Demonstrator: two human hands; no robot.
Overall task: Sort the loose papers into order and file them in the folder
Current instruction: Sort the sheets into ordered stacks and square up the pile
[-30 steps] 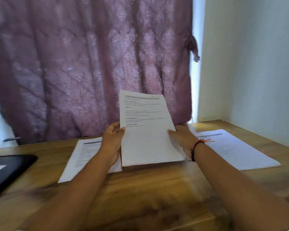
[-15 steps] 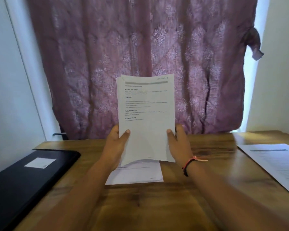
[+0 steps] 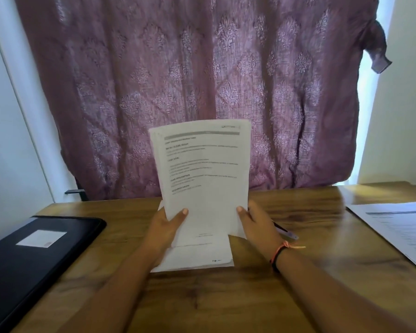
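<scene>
Pinched papers [image 3: 203, 179] upright at lower side edges with left hand [image 3: 165, 227] and right hand [image 3: 256, 223]. Judged light, floppy, slip-prone; best held low, both sides.

— Where does the camera sit?
— On my head. It's the only view, a wide-angle one, facing forward and down along my forearms to the table [image 3: 226, 306].
— How near is it?
— Arm's reach. My left hand [image 3: 165, 227] and right hand [image 3: 257, 224] hold the stack of papers [image 3: 202, 176] mid-frame.
— And farther out?
— The purple curtain [image 3: 190, 80] fills the top, straight ahead. The left edge cuts off the black folder [image 3: 34, 260], and the right edge cuts off a printed sheet [image 3: 399, 231].
</scene>
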